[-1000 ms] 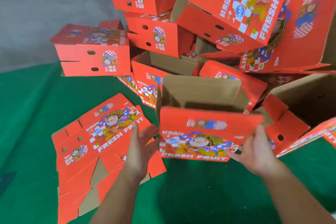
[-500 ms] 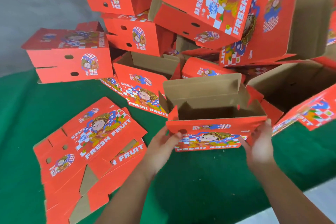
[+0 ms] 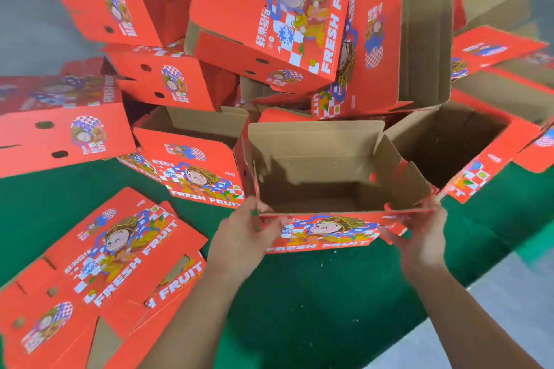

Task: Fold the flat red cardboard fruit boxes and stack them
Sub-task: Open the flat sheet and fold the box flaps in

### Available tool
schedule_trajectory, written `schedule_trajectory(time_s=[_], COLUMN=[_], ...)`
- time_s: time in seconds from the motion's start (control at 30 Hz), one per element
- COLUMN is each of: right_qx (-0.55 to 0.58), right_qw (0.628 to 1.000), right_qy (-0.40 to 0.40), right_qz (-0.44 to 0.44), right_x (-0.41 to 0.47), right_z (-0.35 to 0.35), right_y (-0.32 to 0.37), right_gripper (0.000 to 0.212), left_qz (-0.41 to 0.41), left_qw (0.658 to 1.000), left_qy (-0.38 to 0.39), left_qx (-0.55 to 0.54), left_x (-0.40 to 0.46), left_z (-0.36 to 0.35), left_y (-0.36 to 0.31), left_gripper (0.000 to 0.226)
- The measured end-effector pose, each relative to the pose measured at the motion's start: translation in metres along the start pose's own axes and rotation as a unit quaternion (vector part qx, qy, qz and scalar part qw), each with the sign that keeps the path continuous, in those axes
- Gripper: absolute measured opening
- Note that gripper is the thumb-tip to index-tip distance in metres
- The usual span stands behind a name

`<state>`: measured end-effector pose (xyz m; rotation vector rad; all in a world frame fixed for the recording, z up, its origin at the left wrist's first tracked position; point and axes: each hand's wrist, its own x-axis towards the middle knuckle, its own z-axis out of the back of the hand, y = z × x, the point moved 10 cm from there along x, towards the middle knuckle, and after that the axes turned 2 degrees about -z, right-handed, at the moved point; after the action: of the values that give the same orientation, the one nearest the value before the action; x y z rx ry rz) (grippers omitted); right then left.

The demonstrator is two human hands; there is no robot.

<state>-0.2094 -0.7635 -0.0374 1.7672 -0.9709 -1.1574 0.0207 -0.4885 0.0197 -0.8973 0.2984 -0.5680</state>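
**Box count at the worktop**

Two hands: the left hand (image 3: 244,237) and the right hand (image 3: 419,237), both on one open box (image 3: 323,189). Flat boxes (image 3: 99,263) at the lower left: at least two, overlapping, so the exact number cannot be told. Folded boxes in the pile (image 3: 269,18) across the top of the frame: about ten, several partly hidden or cut by the frame edge. One green worktop (image 3: 314,308) under everything.
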Motion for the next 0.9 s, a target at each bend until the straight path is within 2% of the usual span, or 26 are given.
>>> schedule_trajectory(time_s=[0.07,0.13,0.2,0.3,0.4,0.43,0.5,0.57,0.6,0.7,0.77,0.83,0.9], right_qx=[-0.019,-0.012,0.031,0.152,0.241,0.263,0.281,0.283,0.291,0.308,0.289,0.274,0.270], right_qw=[0.999,0.997,0.990,0.958,0.914,0.900,0.883,0.881,0.882,0.885,0.887,0.884,0.880], right_qy=[0.018,0.010,-0.016,-0.064,-0.148,-0.158,-0.147,-0.123,-0.116,-0.124,-0.149,-0.174,-0.193], right_qz=[-0.021,-0.074,-0.139,-0.234,-0.292,-0.309,-0.345,-0.357,-0.351,-0.327,-0.328,-0.337,-0.338], right_x=[0.004,0.010,0.017,0.026,0.025,0.024,0.026,0.031,0.036,0.048,0.054,0.059,0.065], right_z=[-0.002,-0.002,0.000,0.007,0.029,0.032,0.032,0.025,0.022,0.019,0.025,0.032,0.037], right_y=[-0.011,-0.025,-0.042,-0.076,-0.106,-0.114,-0.125,-0.127,-0.126,-0.120,-0.121,-0.126,-0.132], right_gripper=[0.021,0.030,0.038,0.024,0.028,0.036,0.062,0.067,0.065,0.054,0.052,0.058,0.067], left_qz=[-0.020,-0.040,-0.031,-0.012,-0.046,-0.052,-0.057,-0.049,-0.045,-0.036,-0.045,-0.055,-0.057], left_qw=[1.000,0.999,0.997,0.994,0.997,0.997,0.994,0.992,0.993,0.996,0.997,0.998,0.998], left_qy=[-0.013,-0.027,-0.054,-0.106,-0.058,-0.026,0.029,0.055,0.056,0.039,0.033,0.015,-0.004], left_qx=[0.004,-0.026,-0.040,-0.005,0.032,0.050,0.087,0.101,0.094,0.071,0.051,0.032,0.011], left_x=[0.000,-0.006,-0.013,-0.015,-0.009,-0.010,-0.011,-0.009,-0.007,0.003,0.003,-0.002,-0.008], left_z=[0.006,0.008,0.011,0.016,-0.004,-0.013,-0.031,-0.043,-0.046,-0.048,-0.046,-0.042,-0.041], left_y=[0.010,0.020,0.037,0.053,0.048,0.045,0.043,0.041,0.038,0.032,0.029,0.023,0.020], left_gripper=[0.033,0.023,0.029,0.039,0.026,0.025,0.041,0.059,0.060,0.036,0.028,0.033,0.048])
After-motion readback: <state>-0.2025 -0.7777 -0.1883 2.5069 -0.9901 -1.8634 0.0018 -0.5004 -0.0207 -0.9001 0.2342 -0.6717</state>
